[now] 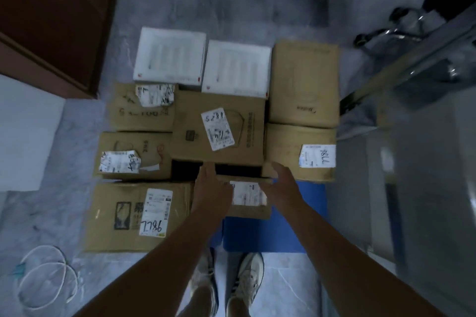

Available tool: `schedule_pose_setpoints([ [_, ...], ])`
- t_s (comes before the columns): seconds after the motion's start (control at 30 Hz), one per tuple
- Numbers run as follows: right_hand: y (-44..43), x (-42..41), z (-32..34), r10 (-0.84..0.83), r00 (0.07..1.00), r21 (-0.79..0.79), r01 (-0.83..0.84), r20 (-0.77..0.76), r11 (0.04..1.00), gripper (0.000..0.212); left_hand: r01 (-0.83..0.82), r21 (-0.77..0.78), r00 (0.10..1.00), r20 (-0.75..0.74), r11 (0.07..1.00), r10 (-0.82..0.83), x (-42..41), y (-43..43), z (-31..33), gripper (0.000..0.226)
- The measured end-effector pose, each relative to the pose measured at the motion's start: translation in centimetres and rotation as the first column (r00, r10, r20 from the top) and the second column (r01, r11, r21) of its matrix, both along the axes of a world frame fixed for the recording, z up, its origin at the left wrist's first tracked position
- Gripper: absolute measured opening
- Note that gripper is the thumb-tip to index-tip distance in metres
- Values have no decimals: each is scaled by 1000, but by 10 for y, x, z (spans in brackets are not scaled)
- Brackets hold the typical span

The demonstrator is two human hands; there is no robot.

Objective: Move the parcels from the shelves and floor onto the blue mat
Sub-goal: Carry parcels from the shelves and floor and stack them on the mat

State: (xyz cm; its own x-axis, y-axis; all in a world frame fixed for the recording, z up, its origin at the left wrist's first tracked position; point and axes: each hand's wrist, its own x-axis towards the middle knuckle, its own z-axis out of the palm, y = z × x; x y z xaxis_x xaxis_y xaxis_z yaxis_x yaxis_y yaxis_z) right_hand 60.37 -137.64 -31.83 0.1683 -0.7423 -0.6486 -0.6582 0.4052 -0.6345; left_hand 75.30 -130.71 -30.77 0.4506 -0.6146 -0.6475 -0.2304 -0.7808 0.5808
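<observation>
A small cardboard parcel (pixel 248 207), taped closed so its contents are hidden, sits on the blue mat (pixel 273 234) among larger closed parcels (pixel 219 131) that cover the mat's far part. The left hand (pixel 212 188) lies straight-fingered on the parcel's left side. The right hand (pixel 282 185) is spread loosely at its right.

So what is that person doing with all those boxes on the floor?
A person is standing over parcels laid side by side on a blue mat. Both hands are down at a small cardboard box at the front. The left hand lies along its left edge and the right hand is spread at its right corner. Bigger brown boxes sit around it, with two white boxes at the far end. Part of the mat is bare near the shoes.
</observation>
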Motion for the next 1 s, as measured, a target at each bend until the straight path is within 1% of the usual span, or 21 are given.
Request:
schedule_pose_setpoints([
  [0.07, -21, 6, 65, 45, 998, -90, -41, 41, 995, 52, 17, -95, 998, 54, 995, -12, 13, -17, 59, 59],
  [0.1, -28, 7, 98, 43, 997, -128, -34, 70, 991, 51, 22, -150, 996, 89, 989, -9, 18, -23, 91, 55],
  [0.17, -37, 10, 166, 16, 990, -215, 14, 139, 977, 37, 30, -255, 993, 114, 966, -1, 24, -31, 159, 52],
  [0.2, -41, 11, 198, 17, 988, -273, 25, 151, 962, 34, 62, -302, 989, 144, 951, -19, 28, -35, 193, 56],
  [0.27, -55, 15, 264, 69, 988, -379, -12, 136, 925, 39, 160, -404, 969, 240, 900, -64, 37, -44, 267, 69],
  [0.33, -64, 18, 328, 182, 979, -454, -122, 91, 883, 42, 262, -503, 931, 357, 824, -79, 50, -50, 340, 70],
  [0.37, -66, 19, 358, 207, 975, -488, -145, 76, 861, 49, 311, -517, 902, 424, 797, -77, 56, -52, 375, 69],
  [0.43, -64, 22, 420, 179, 980, -532, -104, 91, 840, 63, 371, -535, 860, 506, 759, -64, 67, -51, 438, 67],
  [0.53, -58, 32, 500, 175, 978, -623, -69, 110, 779, 69, 483, -546, 807, 581, 684, -107, 81, -48, 513, 60],
  [0.6, -54, 39, 540, 182, 982, -676, -95, 59, 731, 68, 530, -558, 786, 605, 638, -125, 91, -47, 547, 58],
  [0.67, -48, 48, 571, 148, 988, -715, -81, 32, 694, 68, 569, -555, 769, 621, 607, -152, 101, -45, 572, 66],
  [0.73, -37, 60, 591, 102, 995, -740, -50, 24, 671, 68, 636, -501, 717, 665, 586, -209, 113, -44, 588, 73],
  [0.8, -23, 71, 604, 58, 997, -752, -7, 41, 659, 68, 699, -464, 669, 693, 544, -268, 126, -43, 597, 75],
  [0.87, -1, 77, 610, 11, 999, -764, 17, 32, 645, 69, 740, -448, 641, 697, 502, -322, 137, -39, 600, 75],
  [1.0, 57, 74, 613, -156, 988, -762, 107, 7, 639, 68, 816, -425, 572, 690, 391, -445, 144, -21, 601, 74],
])
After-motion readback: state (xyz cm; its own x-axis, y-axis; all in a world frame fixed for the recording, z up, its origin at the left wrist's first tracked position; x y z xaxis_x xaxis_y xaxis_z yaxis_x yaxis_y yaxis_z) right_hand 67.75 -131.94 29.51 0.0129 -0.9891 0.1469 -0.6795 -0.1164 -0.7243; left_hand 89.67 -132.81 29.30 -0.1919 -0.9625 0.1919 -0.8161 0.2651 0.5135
